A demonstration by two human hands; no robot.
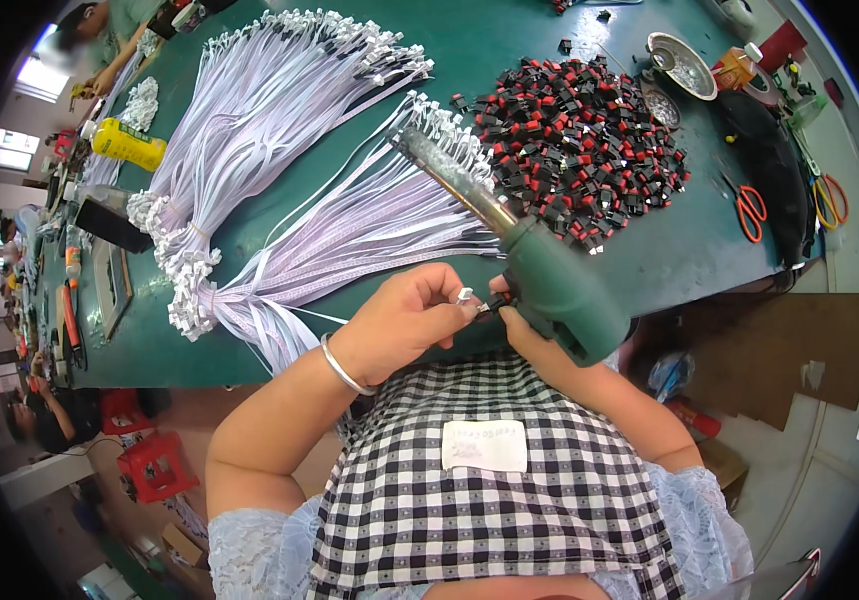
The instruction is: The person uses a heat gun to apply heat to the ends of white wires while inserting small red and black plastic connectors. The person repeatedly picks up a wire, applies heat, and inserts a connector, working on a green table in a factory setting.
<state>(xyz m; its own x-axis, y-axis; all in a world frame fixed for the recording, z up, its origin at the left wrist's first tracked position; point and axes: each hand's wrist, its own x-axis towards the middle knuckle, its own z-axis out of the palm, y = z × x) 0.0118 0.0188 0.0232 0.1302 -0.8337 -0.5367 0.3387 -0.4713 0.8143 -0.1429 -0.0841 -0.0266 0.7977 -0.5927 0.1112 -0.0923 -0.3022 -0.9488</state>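
Pinching a white cable plug (465, 295) in our left hand (404, 320), we meet it with a small black-and-red connector (494, 303) gripped by our right hand (529, 335); the connector pile (579, 150) and ribbon cable bundles (279, 150) look largely unworked.

The right hand (527, 335) is mostly hidden behind the green tool (559, 290), only its fingertips showing. The small part (479, 303) pinched between both hands is too tiny to identify. At eleven o'clock, a person (99, 40) is cut off by the picture's edge and blurred.
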